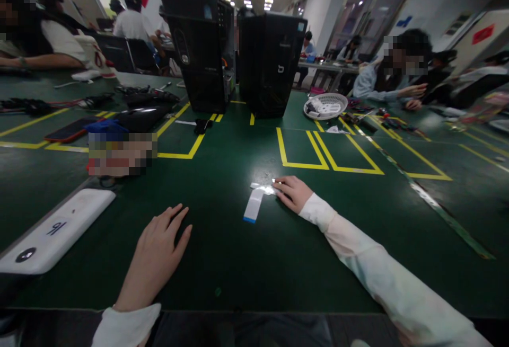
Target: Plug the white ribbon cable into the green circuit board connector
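Observation:
A white flat ribbon cable [254,205] with a blue end lies folded into an angle on the green table [222,262]. My right hand [293,194], in a pale sleeve, rests at the cable's upper right end, its fingers closed together on the shiny part there. How firmly they grip cannot be made out. My left hand [159,249] lies palm down on the table to the left of the cable. Its fingers are stretched out and the thumb is apart, with nothing in it.
Two black computer towers [270,63] stand at the back. Left are a white power bank-like device [59,228] and a pile of cables and tools. A white basket [325,107] sits back right, with a long green strip [437,209] beyond my right arm. Other people sit around.

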A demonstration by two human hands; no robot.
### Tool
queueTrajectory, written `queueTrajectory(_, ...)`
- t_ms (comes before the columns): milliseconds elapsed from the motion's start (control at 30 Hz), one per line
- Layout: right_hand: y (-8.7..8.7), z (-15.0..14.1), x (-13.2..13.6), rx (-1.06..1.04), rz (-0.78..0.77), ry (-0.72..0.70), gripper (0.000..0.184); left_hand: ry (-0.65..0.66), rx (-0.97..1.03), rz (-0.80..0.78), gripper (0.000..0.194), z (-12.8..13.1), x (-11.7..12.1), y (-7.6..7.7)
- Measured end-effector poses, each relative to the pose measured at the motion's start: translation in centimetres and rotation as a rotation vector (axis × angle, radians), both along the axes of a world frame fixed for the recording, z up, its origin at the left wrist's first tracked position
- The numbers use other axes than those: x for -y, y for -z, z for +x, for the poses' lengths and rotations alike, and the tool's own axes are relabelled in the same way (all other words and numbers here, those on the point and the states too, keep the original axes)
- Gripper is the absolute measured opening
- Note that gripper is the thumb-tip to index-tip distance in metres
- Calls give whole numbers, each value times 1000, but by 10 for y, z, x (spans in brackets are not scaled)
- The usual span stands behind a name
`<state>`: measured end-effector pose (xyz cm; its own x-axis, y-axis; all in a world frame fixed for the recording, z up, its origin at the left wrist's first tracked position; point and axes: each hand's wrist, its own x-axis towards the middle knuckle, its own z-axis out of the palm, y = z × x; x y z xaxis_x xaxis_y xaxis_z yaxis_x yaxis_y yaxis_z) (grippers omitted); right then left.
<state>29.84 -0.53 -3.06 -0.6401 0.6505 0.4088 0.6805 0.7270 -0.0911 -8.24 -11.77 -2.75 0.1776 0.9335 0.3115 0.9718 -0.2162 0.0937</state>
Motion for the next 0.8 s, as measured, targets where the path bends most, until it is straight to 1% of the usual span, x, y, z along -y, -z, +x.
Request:
queueTrajectory(67,-2,-33,14,-36,3,-114,37,0,0,-2,57,-1,0,0)
queueTrajectory(133,-6,-59,30,-27,-53,-210,38,-4,1,-3,57,-1,0,0)
queueTrajectory(200,-11,-76,46,6,-123,-281,41,-10,1,-9,58,-1,0,-1)
queueTrajectory(267,-15,-87,59,30,-162,-321,44,-11,-1,-13,57,0,-1,-1)
queueTrajectory(400,-21,-92,72,39,-190,-344,46,-10,-3,-2,55,0,-1,0)
queueTrajectory(667,-27,-88,71,95,-250,-363,52,0,12,-2,55,-1,0,1)
queueTrajectory(800,-26,-83,71,69,-263,-402,58,-6,20,-7,55,-2,0,2)
